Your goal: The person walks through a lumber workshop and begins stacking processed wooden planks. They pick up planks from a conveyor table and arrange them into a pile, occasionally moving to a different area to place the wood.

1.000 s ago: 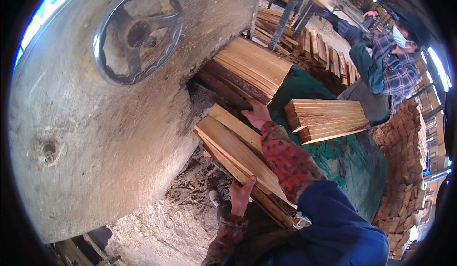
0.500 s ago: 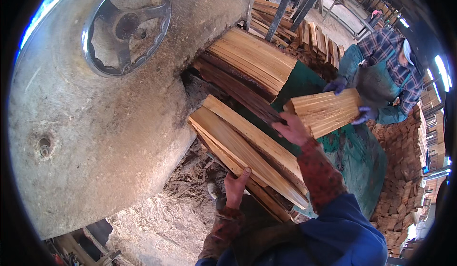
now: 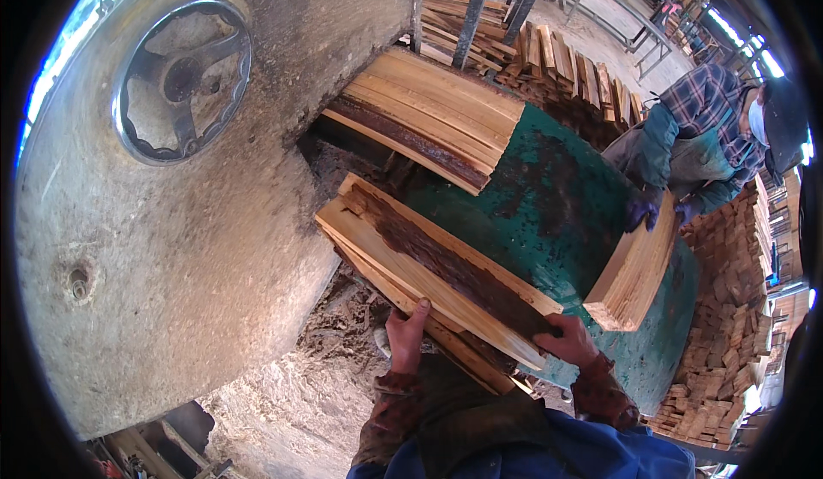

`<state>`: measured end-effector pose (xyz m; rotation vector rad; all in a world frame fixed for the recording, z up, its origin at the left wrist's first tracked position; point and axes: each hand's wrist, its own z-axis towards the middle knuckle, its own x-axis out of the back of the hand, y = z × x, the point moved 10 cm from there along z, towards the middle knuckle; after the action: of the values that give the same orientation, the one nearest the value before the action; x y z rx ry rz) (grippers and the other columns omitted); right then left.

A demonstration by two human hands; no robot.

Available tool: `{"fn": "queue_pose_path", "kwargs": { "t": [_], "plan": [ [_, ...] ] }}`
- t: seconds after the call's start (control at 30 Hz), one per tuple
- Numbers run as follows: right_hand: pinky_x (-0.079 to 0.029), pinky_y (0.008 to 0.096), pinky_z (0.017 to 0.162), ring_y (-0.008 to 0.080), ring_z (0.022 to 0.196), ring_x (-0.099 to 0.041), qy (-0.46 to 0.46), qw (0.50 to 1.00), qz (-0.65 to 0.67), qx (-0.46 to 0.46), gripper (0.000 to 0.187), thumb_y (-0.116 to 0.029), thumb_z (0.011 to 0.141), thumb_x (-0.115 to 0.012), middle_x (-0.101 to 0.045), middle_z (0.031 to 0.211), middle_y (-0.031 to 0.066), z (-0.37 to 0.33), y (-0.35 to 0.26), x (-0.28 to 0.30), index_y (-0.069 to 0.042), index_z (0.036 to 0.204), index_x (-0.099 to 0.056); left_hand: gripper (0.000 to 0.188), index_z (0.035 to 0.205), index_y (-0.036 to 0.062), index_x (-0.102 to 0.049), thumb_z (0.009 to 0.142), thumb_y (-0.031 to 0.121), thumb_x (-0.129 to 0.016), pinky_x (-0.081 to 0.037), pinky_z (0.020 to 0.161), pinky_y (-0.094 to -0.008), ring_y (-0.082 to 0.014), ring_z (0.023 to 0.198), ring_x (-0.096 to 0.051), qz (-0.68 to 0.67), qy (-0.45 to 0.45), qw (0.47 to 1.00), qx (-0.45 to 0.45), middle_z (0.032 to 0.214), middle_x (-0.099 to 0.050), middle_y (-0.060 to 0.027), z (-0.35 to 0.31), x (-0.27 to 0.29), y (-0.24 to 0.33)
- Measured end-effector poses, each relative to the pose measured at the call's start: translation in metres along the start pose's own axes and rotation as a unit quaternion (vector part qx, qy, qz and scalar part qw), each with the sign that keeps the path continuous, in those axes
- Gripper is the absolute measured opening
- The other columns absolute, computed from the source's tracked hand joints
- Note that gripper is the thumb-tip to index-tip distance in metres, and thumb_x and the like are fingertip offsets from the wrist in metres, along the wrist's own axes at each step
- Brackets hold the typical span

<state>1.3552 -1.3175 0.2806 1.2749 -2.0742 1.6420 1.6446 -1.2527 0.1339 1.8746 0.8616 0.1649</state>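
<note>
Boards (image 3: 403, 263), raw sawn wood, long & flat, are stacked loosely at near edge of green table (image 3: 549, 213). Long axis runs diag.: one end pointed upper L twd. machine panel (image 3: 214, 247), other lower R. Pale faces are straight-edged; one bark-faced board (image 3: 454, 256), dk. brown & rough, is laid lengthwise w/ them. Left hand (image 3: 405, 339): boards gripped at near edge, thumb on top; fingers below mostly hidden. Right hand (image 3: 570, 340): narrow grip, bark-faced board held at lower R end, fingers bent. Table paint is scuffed, dk. patches noted. Flat pile (image 3: 437, 114), bark along near side, is sited beside panel. Panel is pale, blotched, fitted w/ round 3-spoke metal handwheel (image 3: 182, 80). Opp. side: thick wood bundle (image 3: 634, 265), tilted, is held by co-worker's gloves (image 3: 641, 211), dk. purple; ribbed end is turned twd. near side.
</note>
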Motion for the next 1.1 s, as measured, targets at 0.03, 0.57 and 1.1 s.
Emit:
{"fn": "queue_pose_path", "kwargs": {
  "t": [0.03,0.57,1.1],
  "plan": [
    [-0.047,0.0326,0.056,0.0141,0.059,-0.061,0.003,1.0,0.012,-0.012,0.028,-0.022,0.076,-0.073,-0.062,0.063,0.0123,-0.006,0.001,0.002,0.002,0.087,-0.067,0.051,0.116,-0.008,-0.057,0.083,0.025,-0.076,-0.047,0.085,-0.0292,-0.0149,0.094,-0.058,-0.003,-0.002,1.0,-0.004,0.107,-0.064,-0.0098,0.0,0.0,0.0],
    [-0.05,0.0408,0.075,0.0365,0.091,-0.061,0.038,0.972,-0.111,0.204,0.037,-0.024,0.082,-0.07,-0.061,0.102,0.0165,0.054,-0.09,-0.003,-0.001,0.11,-0.062,0.048,0.111,-0.0071,-0.06,0.081,0.025,-0.078,-0.048,0.082,-0.0281,-0.014,0.091,-0.059,0.0,-0.001,1.0,-0.01,0.103,-0.065,-0.0088,0.004,0.003,-0.002],
    [-0.048,0.0408,0.087,0.0382,0.104,-0.057,0.082,0.974,-0.098,0.185,0.051,-0.023,0.08,-0.073,-0.054,0.119,0.0194,0.075,-0.083,-0.019,0.001,0.121,-0.056,0.048,0.111,-0.0069,-0.06,0.081,0.026,-0.078,-0.049,0.081,-0.0286,-0.013,0.09,-0.059,0.019,0.002,1.0,0.014,0.103,-0.066,-0.0093,-0.004,-0.001,0.012]
  ]
}}
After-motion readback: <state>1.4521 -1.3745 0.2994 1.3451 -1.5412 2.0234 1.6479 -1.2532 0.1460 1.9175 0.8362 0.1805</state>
